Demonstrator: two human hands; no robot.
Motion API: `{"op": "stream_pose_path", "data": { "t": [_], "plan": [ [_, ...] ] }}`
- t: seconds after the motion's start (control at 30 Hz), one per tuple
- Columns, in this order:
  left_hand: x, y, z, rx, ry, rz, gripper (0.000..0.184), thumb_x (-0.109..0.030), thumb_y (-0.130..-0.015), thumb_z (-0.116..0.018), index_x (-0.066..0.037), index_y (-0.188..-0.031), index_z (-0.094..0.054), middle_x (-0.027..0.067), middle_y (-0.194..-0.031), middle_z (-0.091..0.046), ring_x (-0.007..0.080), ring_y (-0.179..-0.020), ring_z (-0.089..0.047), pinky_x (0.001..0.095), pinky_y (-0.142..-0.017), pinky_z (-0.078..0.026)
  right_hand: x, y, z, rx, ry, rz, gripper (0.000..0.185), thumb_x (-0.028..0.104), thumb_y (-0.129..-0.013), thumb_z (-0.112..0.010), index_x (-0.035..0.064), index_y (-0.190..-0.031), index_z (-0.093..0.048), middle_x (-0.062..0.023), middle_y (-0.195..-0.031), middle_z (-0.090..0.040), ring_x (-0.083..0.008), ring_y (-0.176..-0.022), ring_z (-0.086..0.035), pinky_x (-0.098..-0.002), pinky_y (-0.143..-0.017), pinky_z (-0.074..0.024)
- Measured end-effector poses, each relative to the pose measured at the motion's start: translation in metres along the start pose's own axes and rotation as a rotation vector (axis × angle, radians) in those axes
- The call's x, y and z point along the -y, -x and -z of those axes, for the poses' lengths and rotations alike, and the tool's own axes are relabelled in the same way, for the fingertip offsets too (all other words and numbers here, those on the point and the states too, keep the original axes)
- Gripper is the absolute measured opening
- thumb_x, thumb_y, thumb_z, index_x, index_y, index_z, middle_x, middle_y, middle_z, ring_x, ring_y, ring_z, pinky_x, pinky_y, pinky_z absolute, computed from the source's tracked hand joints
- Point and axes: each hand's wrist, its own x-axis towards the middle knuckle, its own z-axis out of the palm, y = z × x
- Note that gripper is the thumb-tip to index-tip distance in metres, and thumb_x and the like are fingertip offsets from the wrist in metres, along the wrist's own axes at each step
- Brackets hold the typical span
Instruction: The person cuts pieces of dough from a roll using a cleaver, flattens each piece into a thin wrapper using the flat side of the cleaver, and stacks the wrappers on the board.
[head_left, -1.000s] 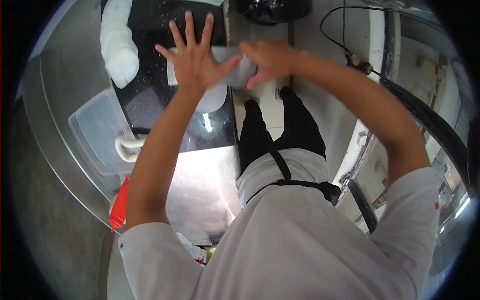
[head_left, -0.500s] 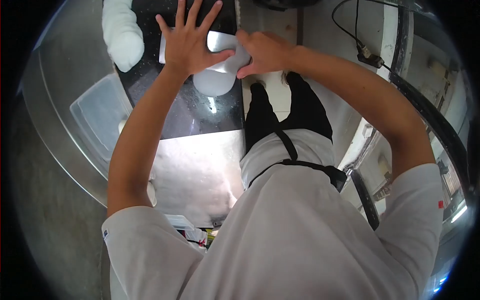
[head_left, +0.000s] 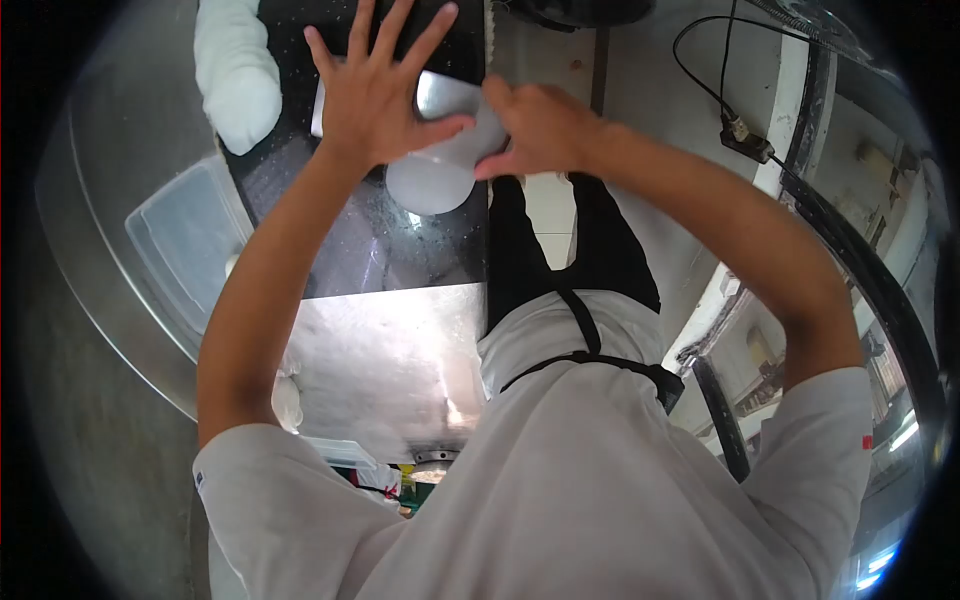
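Left hand (head_left: 372,115) is laid palm down over the mid part of a flat shiny metal plate (head_left: 447,97); its fingers are spread wide, w/ nothing gripped. By the right hand (head_left: 548,128), the plate's right end is pinched btwn thumb & curled fingers; the far fingertips can't be made out.

The plate is set crosswise on a black speckled surface (head_left: 370,240), by its right edge. A smooth rounded white piece (head_left: 430,188) is partly covered by the plate, w/ its near part left showing; what lies under the left hand is hidden.

At far left, a long lumpy white roll (head_left: 238,85) is seen, apart from the plate. Nearer, at the left edge of the black surface, a translucent rectangular plastic container (head_left: 185,240) is placed, partly hidden by the left forearm. The near end of the black surface is met by a shiny silver metal sheet (head_left: 385,360), w/ a clear plastic box (head_left: 340,452) seen by its near left corner. At far right, a black cable w/ a connector (head_left: 742,140) is seen, well apart from both hands.
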Motion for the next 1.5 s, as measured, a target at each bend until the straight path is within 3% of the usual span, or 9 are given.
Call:
{"op": "stream_pose_path", "data": {
  "t": [0.27, 0.37, 0.5, 0.57, 0.63, 0.83, 1.0, 1.2, 1.5],
  "plan": [
    [0.033, -0.053, 0.012, -0.107, -0.276, 0.085, 0.113, -0.079, -0.073, -0.065, -0.014, -0.161, -0.035, 0.0243, -0.169, -0.017, 0.0490, -0.155, -0.011, 0.0798, -0.114, -0.009, 0.003, -0.050, 0.069, -0.290, 0.192, 0.055, 0.053, 0.027, -0.082, -0.078, -0.0037, -0.114, -0.050, -0.0317, -0.095, -0.069, -0.0490, -0.095, -0.069, -0.0527, -0.079, -0.0559],
    [0.029, -0.033, 0.023, -0.159, -0.133, -0.122, 0.090, -0.059, -0.084, -0.072, -0.021, -0.159, -0.038, 0.0104, -0.164, -0.035, 0.0375, -0.151, -0.031, 0.0699, -0.114, -0.027, 0.010, -0.062, 0.080, -0.402, 0.058, 0.011, 0.045, 0.019, -0.085, -0.074, -0.0058, -0.114, -0.050, -0.0336, -0.097, -0.068, -0.0512, -0.099, -0.068, -0.0534, -0.080, -0.0559],
    [-0.008, 0.014, 0.055, 0.484, 0.242, -0.457, 0.088, -0.023, -0.081, -0.083, -0.021, -0.157, -0.038, 0.0057, -0.155, -0.044, 0.0274, -0.139, -0.048, 0.0486, -0.116, -0.039, -0.021, -0.032, 0.026, -0.320, 0.019, 0.153, 0.060, 0.034, -0.085, -0.081, -0.0005, -0.121, -0.047, -0.0251, -0.098, -0.069, -0.0442, -0.089, -0.070, -0.0484, -0.076, -0.0548],
    [-0.026, 0.027, 0.054, 0.484, 0.080, -0.574, 0.087, -0.017, -0.078, -0.084, -0.021, -0.154, -0.041, 0.0053, -0.153, -0.043, 0.0262, -0.133, -0.053, 0.0416, -0.112, -0.045, -0.017, 0.013, -0.024, -0.239, -0.165, 0.151, 0.055, 0.028, -0.088, -0.079, -0.0007, -0.123, -0.046, -0.0230, -0.097, -0.069, -0.0412, -0.085, -0.071, -0.0476, -0.075, -0.0539],
    [-0.042, 0.032, 0.052, 0.430, 0.054, -0.495, 0.068, -0.009, -0.080, -0.079, -0.017, -0.142, -0.053, 0.0064, -0.136, -0.058, 0.0258, -0.125, -0.058, 0.0401, -0.104, -0.049, -0.004, 0.050, -0.048, -0.180, -0.363, 0.038, 0.054, 0.025, -0.086, -0.079, -0.0006, -0.119, -0.044, -0.0283, -0.106, -0.068, -0.0470, -0.103, -0.068, -0.0497, -0.085, -0.0525],
    [-0.058, 0.005, 0.079, 0.744, -0.060, -0.363, 0.022, -0.001, -0.082, -0.071, -0.011, -0.102, -0.074, 0.0079, -0.109, -0.072, 0.0251, -0.119, -0.063, 0.0389, -0.098, -0.051, 0.014, 0.120, -0.100, -0.044, -0.348, -0.151, 0.053, 0.026, -0.091, -0.077, -0.0018, -0.119, -0.040, -0.0307, -0.098, -0.066, -0.0476, -0.092, -0.068, -0.0506, -0.080, -0.0526],
    [-0.045, 0.009, 0.114, 0.850, 0.239, -0.131, 0.024, -0.001, -0.079, -0.072, -0.005, -0.104, -0.072, 0.0168, -0.104, -0.072, 0.0337, -0.106, -0.069, 0.0397, -0.095, -0.054, 0.028, 0.179, -0.099, 0.168, -0.327, -0.174, 0.049, 0.021, -0.090, -0.076, -0.0004, -0.116, -0.041, -0.0321, -0.101, -0.067, -0.0497, -0.098, -0.068, -0.0518, -0.082, -0.0525],
    [0.001, 0.055, 0.128, 0.585, 0.682, 0.281, 0.025, -0.007, -0.081, -0.081, 0.000, -0.097, -0.063, 0.0160, -0.093, -0.070, 0.0230, -0.088, -0.071, 0.0350, -0.082, -0.055, 0.022, 0.226, -0.082, -0.058, -0.195, -0.227, 0.047, 0.020, -0.088, -0.079, 0.0003, -0.114, -0.045, -0.0284, -0.098, -0.067, -0.0476, -0.092, -0.068, -0.0495, -0.077, -0.0524],
    [0.037, 0.125, 0.049, -0.318, 1.254, 0.940, 0.028, 0.005, -0.085, -0.078, 0.001, -0.107, -0.062, 0.0079, -0.097, -0.069, 0.0142, -0.085, -0.069, 0.0281, -0.071, -0.060, 0.046, 0.187, -0.068, -0.364, -0.324, -0.242, 0.042, 0.020, -0.089, -0.077, 0.0013, -0.110, -0.047, -0.0260, -0.091, -0.067, -0.0418, -0.084, -0.068, -0.0466, -0.073, -0.0515]
  ]
}}
